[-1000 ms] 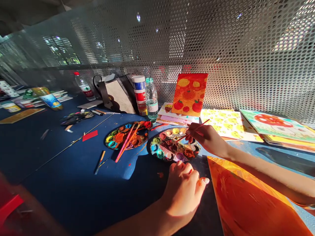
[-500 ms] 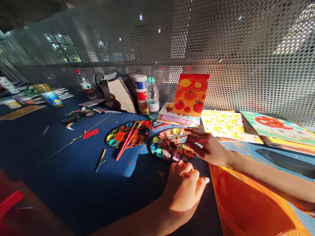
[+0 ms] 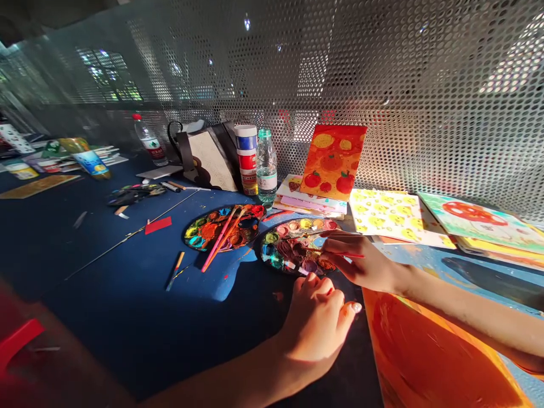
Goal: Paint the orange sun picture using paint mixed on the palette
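My right hand (image 3: 361, 259) pinches a thin paintbrush (image 3: 351, 254) with a red handle. Its tip reaches over the dark mixed paint in the middle of an oval palette (image 3: 263, 256). At the palette's near edge is my left hand (image 3: 318, 317), fingers curled and thumb out to the side; what its fingers close on, if anything, is hidden. A thin pale and purple stick (image 3: 298, 268) lies across the palette's rim by those fingers. Under my right forearm lies a large orange painting (image 3: 429, 351), partly in shadow.
To the left, a second palette (image 3: 187, 241) carries two paintbrushes (image 3: 221, 241). Behind stand stacked paint jars (image 3: 246, 158), a water bottle (image 3: 267, 170) and an upright orange fruit painting (image 3: 334, 161). More small paintings (image 3: 385, 212) lie rightward. A perforated metal panel (image 3: 382, 85) closes the back.
My right hand has shifted slightly right and down, and the brush tip now sits nearer the palette's middle. My left hand stays in place. The whole view has tilted slightly.
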Available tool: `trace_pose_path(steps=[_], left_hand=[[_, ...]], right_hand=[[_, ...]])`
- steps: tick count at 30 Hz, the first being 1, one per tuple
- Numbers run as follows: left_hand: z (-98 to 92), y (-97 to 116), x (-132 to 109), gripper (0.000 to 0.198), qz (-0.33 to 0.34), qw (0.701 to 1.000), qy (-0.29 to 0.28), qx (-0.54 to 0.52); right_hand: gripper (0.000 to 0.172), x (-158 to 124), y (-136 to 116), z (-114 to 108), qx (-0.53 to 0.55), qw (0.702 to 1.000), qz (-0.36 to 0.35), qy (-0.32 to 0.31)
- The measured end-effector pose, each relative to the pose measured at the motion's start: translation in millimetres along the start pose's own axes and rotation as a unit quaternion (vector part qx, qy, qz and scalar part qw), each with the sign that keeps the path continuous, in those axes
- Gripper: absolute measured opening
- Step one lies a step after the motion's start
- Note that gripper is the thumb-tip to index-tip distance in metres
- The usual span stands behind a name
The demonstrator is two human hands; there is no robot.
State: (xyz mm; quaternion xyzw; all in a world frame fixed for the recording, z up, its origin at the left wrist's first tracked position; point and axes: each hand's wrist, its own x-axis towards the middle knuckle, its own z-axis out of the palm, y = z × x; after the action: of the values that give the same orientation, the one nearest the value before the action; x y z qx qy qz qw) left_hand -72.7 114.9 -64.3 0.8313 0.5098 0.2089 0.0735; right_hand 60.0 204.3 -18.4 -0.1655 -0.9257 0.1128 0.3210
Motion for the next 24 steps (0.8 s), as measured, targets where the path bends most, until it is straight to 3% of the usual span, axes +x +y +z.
trace_pose_path(steps=[11, 20, 24], left_hand=[[-3.6, 0.3, 0.5, 0.031, 0.009, 1.0, 0.001, 0.0], [-5.8, 2.1, 0.3, 0.031, 0.002, 1.0, -0.017, -0.002], [-4.9, 2.5, -0.6, 0.029, -0.001, 1.0, -0.005, -0.011]], right_hand=[[0.027, -1.4, 1.2, -3.5, 0.011, 0.999, 0.044, -0.005], [0.027, -9.9, 0.3, -6.1, -0.014, 1.0, 0.022, -0.005], [0.028, -9.1, -4.2, -5.7, -0.016, 0.999, -0.004, -0.046]])
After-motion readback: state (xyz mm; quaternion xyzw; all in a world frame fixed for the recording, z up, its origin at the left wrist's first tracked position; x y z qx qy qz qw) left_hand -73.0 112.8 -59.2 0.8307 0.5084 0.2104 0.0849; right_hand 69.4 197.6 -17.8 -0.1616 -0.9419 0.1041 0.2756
